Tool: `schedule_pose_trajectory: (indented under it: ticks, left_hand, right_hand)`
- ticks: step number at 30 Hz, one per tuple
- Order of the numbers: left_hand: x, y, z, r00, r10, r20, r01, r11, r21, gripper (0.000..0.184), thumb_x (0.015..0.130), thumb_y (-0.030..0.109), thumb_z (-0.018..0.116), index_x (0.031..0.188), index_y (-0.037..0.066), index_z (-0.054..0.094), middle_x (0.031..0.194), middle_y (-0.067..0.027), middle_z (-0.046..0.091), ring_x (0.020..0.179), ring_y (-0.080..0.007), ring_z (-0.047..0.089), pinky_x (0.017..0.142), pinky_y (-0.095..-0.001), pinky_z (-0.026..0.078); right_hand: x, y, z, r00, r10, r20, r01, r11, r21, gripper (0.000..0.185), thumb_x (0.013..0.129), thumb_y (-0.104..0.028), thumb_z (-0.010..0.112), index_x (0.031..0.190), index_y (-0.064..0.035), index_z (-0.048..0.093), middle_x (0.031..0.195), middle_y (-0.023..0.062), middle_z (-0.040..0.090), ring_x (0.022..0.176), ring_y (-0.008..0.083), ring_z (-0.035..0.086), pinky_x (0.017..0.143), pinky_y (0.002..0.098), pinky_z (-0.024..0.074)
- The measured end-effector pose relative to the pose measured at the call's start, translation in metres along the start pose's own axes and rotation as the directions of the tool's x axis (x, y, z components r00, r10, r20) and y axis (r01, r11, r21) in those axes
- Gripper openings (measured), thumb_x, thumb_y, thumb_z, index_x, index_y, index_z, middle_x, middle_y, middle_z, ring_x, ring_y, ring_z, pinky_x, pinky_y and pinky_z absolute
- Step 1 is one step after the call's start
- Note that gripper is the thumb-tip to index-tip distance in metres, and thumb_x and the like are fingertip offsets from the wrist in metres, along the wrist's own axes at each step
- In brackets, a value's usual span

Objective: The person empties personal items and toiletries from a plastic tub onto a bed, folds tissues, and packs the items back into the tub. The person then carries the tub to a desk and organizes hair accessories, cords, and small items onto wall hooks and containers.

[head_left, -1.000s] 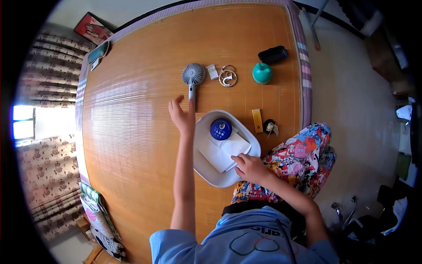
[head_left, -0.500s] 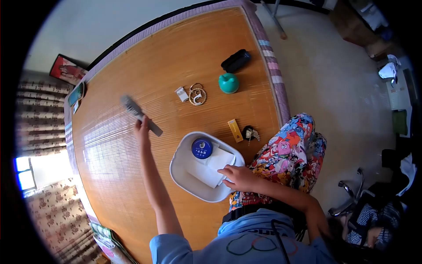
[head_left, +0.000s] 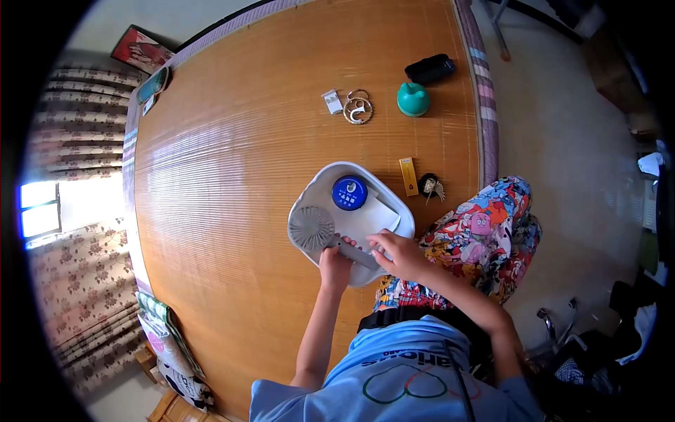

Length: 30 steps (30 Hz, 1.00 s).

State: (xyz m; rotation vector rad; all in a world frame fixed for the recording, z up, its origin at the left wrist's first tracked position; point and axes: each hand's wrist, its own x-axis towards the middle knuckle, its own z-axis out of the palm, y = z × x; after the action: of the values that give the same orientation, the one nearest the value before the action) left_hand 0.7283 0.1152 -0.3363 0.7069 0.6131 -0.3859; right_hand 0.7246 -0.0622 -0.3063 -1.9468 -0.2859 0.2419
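Observation:
My left hand (head_left: 336, 266) is closed round the neck and handle of a grey handheld fan (head_left: 311, 228), held over the left and lower part of a white basin (head_left: 351, 166). Close to the fan's handle end is my right hand (head_left: 397, 254), its fingers bent and apart; it appears to hold nothing. Inside the basin lie a round blue container (head_left: 349, 193) and white paper (head_left: 378, 215).
Right of the basin are a yellow box (head_left: 408, 176) and a dark hair tie with a clip (head_left: 430, 186). Farther back lie a white packet (head_left: 332, 102), bracelets (head_left: 358, 107), a green apple-shaped object (head_left: 413, 100) and a black case (head_left: 429, 69).
The fan was taken from the mat by my left hand and carried over the basin. My right hand has lifted from the paper and sits beside the fan's handle.

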Motion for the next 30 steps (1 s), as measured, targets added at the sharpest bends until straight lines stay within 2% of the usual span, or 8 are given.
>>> schedule_pose_trajectory:
  ticks: [10, 13, 17, 20, 21, 28, 29, 30]
  left_hand:
    - [0.025, -0.005, 0.003, 0.986, -0.062, -0.153, 0.078, 0.992, 0.103, 0.016, 0.074, 0.016, 0.046, 0.086, 0.004, 0.047, 0.076, -0.0072, 0.048, 0.074, -0.0206, 0.047, 0.069, -0.0339, 0.040]
    - [0.011, -0.003, 0.010, 0.969, 0.182, -0.168, -0.131, 0.952, 0.278, 0.018, 0.079, 0.017, 0.050, 0.091, 0.005, 0.044, 0.072, -0.0057, 0.046, 0.068, -0.0186, 0.046, 0.060, -0.0337, 0.039]
    - [-0.015, 0.045, 0.036, 0.938, 0.216, 0.272, -0.253, 0.961, 0.109, 0.032, 0.077, 0.026, 0.055, 0.099, 0.006, 0.043, 0.076, -0.0043, 0.045, 0.069, -0.0175, 0.047, 0.062, -0.0317, 0.041]
    - [0.027, 0.111, 0.048, 0.926, 0.300, 0.229, -0.340, 0.926, 0.163, 0.032, 0.080, 0.029, 0.052, 0.103, 0.008, 0.042, 0.086, -0.0021, 0.046, 0.076, -0.0158, 0.046, 0.068, -0.0308, 0.041]
    - [0.061, 0.138, 0.031, 0.899, 0.199, 0.391, -0.257, 0.961, 0.102, 0.030, 0.082, 0.028, 0.049, 0.104, 0.008, 0.042, 0.086, -0.0013, 0.046, 0.078, -0.0161, 0.046, 0.069, -0.0305, 0.040]
    - [0.193, 0.218, 0.024, 0.979, -0.107, 0.172, 0.047, 0.946, 0.321, 0.030, 0.084, 0.033, 0.045, 0.101, 0.008, 0.048, 0.080, -0.0092, 0.054, 0.077, -0.0210, 0.054, 0.070, -0.0326, 0.046]
    - [0.236, 0.230, -0.021, 0.986, -0.161, -0.034, 0.158, 0.867, 0.473, 0.045, 0.071, 0.034, 0.062, 0.104, 0.006, 0.048, 0.080, -0.0087, 0.054, 0.080, -0.0253, 0.053, 0.074, -0.0376, 0.043]
    - [0.230, 0.219, 0.003, 0.963, 0.054, -0.265, 0.186, 0.578, 0.794, 0.051, 0.067, 0.034, 0.065, 0.104, 0.004, 0.047, 0.084, -0.0111, 0.054, 0.083, -0.0282, 0.052, 0.075, -0.0393, 0.042]
  right_hand:
    - [-0.004, 0.007, 0.011, 0.999, -0.040, 0.027, 0.041, 0.999, -0.035, 0.028, 0.076, -0.011, 0.053, 0.102, -0.0025, 0.048, 0.089, 0.0103, 0.053, 0.076, 0.0237, 0.056, 0.064, 0.0310, 0.0462]
    - [-0.005, 0.008, 0.012, 0.997, -0.063, 0.035, 0.065, 0.995, -0.074, 0.028, 0.076, -0.013, 0.054, 0.102, -0.0021, 0.049, 0.088, 0.0104, 0.052, 0.073, 0.0235, 0.056, 0.062, 0.0316, 0.0459]
    - [-0.004, 0.004, 0.008, 0.997, -0.078, 0.008, 0.078, 0.996, -0.051, 0.029, 0.076, -0.013, 0.055, 0.101, -0.0018, 0.049, 0.087, 0.0104, 0.052, 0.070, 0.0234, 0.056, 0.061, 0.0318, 0.0455]
    - [-0.004, 0.003, 0.010, 0.997, -0.050, 0.053, 0.049, 0.998, 0.026, 0.026, 0.076, -0.017, 0.053, 0.098, -0.0023, 0.050, 0.087, 0.0117, 0.052, 0.075, 0.0268, 0.055, 0.064, 0.0338, 0.0453]
    - [-0.005, 0.001, 0.010, 0.998, -0.049, 0.046, 0.048, 0.999, 0.013, 0.026, 0.076, -0.017, 0.053, 0.098, -0.0023, 0.050, 0.087, 0.0117, 0.052, 0.075, 0.0268, 0.055, 0.064, 0.0338, 0.0453]
    - [-0.008, -0.001, 0.000, 0.998, 0.019, 0.063, -0.022, 0.999, 0.047, 0.030, 0.078, -0.021, 0.051, 0.102, -0.0044, 0.049, 0.092, 0.0110, 0.052, 0.076, 0.0247, 0.056, 0.066, 0.0333, 0.0449]
    - [-0.007, 0.000, -0.001, 0.997, 0.054, 0.063, -0.059, 0.994, 0.087, 0.031, 0.078, -0.022, 0.051, 0.103, -0.0051, 0.049, 0.093, 0.0107, 0.053, 0.076, 0.0236, 0.056, 0.066, 0.0326, 0.0449]
    - [-0.006, 0.005, 0.000, 0.999, 0.044, 0.033, -0.047, 0.995, 0.087, 0.032, 0.079, -0.024, 0.050, 0.105, -0.0056, 0.048, 0.093, 0.0099, 0.053, 0.074, 0.0218, 0.057, 0.065, 0.0316, 0.0450]
